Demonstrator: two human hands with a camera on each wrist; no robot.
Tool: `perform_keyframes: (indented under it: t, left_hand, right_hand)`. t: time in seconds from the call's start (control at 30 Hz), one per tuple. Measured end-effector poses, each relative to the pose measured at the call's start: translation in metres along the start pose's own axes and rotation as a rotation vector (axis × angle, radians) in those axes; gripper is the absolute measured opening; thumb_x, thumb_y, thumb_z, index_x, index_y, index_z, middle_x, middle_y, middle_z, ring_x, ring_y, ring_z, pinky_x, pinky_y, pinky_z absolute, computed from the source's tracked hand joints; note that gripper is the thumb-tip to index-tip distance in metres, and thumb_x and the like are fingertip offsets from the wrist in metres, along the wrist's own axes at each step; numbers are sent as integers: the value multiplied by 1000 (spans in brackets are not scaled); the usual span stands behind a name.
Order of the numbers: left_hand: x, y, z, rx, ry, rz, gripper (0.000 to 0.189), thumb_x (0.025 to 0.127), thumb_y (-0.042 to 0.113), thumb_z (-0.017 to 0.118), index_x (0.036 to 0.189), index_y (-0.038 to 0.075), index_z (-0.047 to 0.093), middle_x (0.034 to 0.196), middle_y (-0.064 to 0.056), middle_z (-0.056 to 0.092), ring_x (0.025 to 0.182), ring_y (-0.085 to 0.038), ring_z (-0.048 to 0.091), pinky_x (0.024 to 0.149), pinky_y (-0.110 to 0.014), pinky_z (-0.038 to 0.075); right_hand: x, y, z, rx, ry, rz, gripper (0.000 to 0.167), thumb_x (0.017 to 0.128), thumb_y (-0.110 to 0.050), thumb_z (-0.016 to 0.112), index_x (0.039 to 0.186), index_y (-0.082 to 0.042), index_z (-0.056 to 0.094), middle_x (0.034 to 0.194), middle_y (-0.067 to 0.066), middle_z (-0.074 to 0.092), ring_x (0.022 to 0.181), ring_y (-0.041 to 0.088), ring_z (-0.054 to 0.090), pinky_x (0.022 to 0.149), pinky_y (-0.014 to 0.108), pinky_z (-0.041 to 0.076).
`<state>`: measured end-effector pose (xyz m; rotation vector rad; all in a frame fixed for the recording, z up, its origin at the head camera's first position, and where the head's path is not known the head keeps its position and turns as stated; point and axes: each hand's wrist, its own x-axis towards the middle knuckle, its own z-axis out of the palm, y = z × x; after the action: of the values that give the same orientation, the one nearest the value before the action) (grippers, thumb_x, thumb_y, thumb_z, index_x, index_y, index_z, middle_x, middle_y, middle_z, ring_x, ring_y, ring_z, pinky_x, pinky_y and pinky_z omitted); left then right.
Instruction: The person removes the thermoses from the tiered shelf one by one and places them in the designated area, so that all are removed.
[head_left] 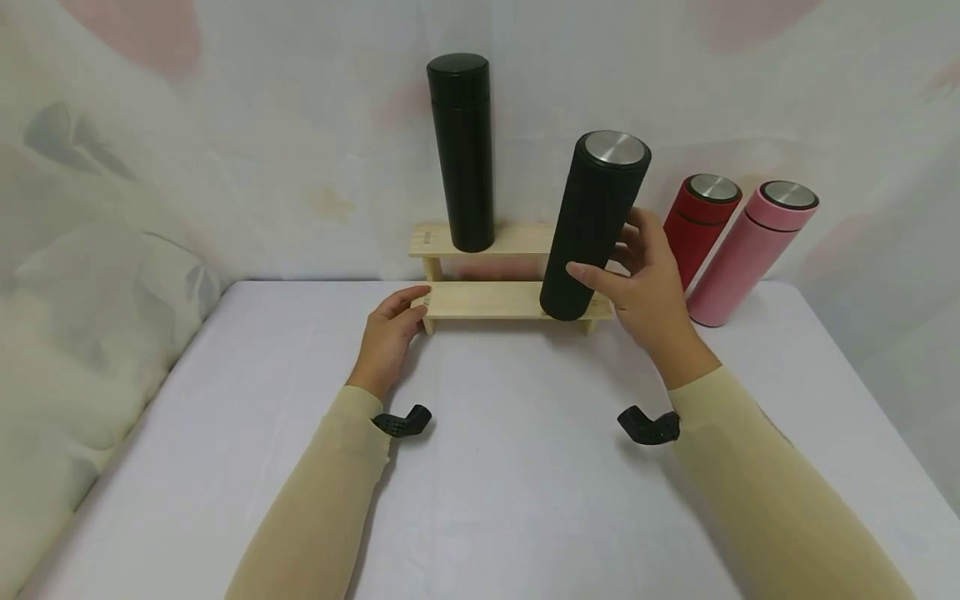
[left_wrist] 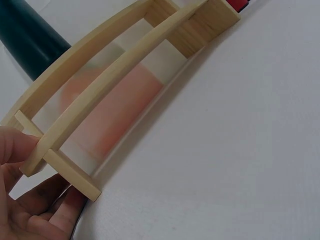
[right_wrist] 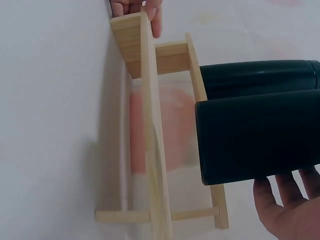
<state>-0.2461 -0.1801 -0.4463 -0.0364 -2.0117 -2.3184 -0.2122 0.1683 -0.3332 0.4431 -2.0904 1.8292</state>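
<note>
A small two-tier wooden rack (head_left: 487, 302) stands at the back of the table. My left hand (head_left: 390, 337) grips the left end of its lower board, thumb on top and fingers below in the left wrist view. In my right hand (head_left: 648, 283) is a black thermos flask (head_left: 596, 225) with a silver lid top, tilted slightly. The right wrist view shows a gap between the base of this flask (right_wrist: 255, 137) and the lower board (right_wrist: 152, 125). Another black thermos flask (head_left: 467, 167) stands upright on the upper board (head_left: 525, 239), left of centre.
To the right of the rack, a red thermos flask (head_left: 701, 221) and a pink thermos flask (head_left: 750, 254) stand side by side, close behind my right hand. A patterned white cloth (head_left: 300, 150) hangs behind the white-covered table (head_left: 517, 467). Black wrist mounts (head_left: 405, 421) sit on both sleeves.
</note>
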Motion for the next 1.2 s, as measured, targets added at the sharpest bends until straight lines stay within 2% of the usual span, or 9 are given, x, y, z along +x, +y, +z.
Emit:
perform_keyframes:
  t: [0.27, 0.6, 0.73, 0.9, 1.2]
  left_hand:
    - [1, -1, 0, -12, -1, 2, 40, 105, 0, 60, 145, -3, 65, 152, -17, 57, 135, -29, 58, 112, -39, 49]
    - [3, -1, 1, -21, 2, 6, 39, 105, 0, 61, 144, -3, 66, 152, -17, 57, 135, -29, 58, 111, -37, 50]
    - [2, 0, 1, -4, 4, 3, 39, 106, 1, 60, 144, -2, 66, 152, -17, 57, 135, -29, 58, 112, -38, 49]
    - [2, 0, 1, 3, 4, -2, 39, 106, 1, 60, 145, -2, 65, 153, -17, 56, 136, -28, 57, 112, -38, 49]
    - [3, 0, -1, -5, 13, -4, 39, 105, -1, 60, 144, -2, 66, 151, -17, 58, 133, -28, 59, 111, -37, 50]
  right_hand:
    - [-21, 3, -21, 0, 30, -22, 72, 93, -2, 85, 154, -22, 52, 143, 9, 61, 126, 32, 59, 104, 33, 52]
    - [-37, 15, -52, 3, 73, 20, 72, 93, 2, 84, 154, -20, 52, 139, 15, 62, 124, 32, 59, 101, 29, 52]
    - [-44, 21, -63, -1, 94, 40, 76, 92, 4, 85, 156, -21, 51, 141, 13, 60, 122, 31, 57, 97, 26, 49]
    - [-52, 26, -76, 10, 124, 54, 81, 90, 7, 85, 157, -20, 50, 142, 13, 59, 123, 29, 57, 100, 22, 50]
    - [-61, 27, -97, 26, 200, 102, 78, 91, 7, 85, 156, -19, 51, 141, 10, 58, 124, 26, 58, 98, 19, 51]
